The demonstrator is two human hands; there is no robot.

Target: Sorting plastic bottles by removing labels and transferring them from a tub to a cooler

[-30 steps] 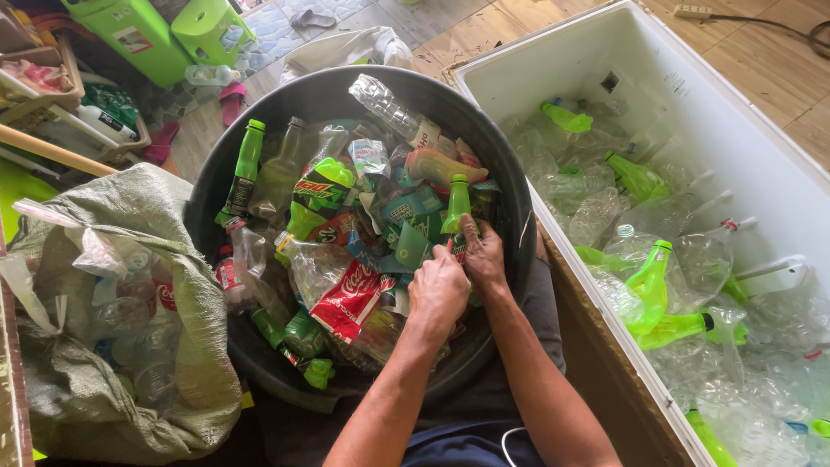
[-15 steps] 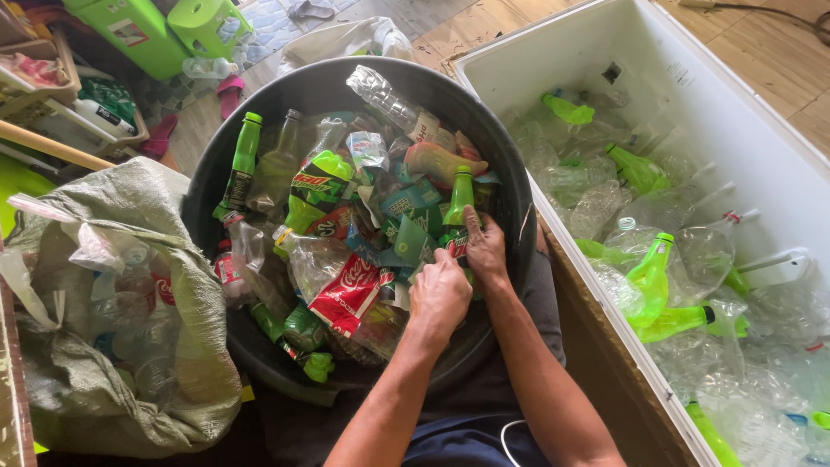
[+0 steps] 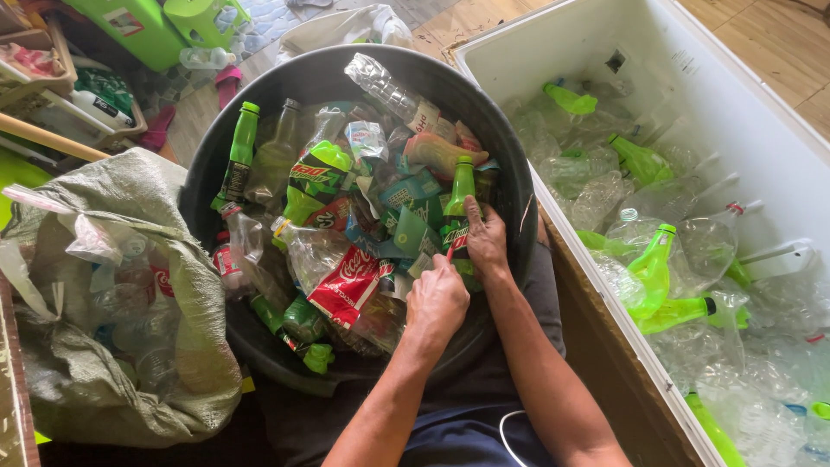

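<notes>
Both hands [image 3: 462,272] grasping green bottle [image 3: 459,207] amid crushed bottles in black tub [image 3: 216,164].

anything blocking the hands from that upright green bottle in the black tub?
Nothing visible. The right hand already grips the green bottle low on its body, and the left hand touches its label. Loose labels and other bottles crowd around it in the black tub.
</notes>
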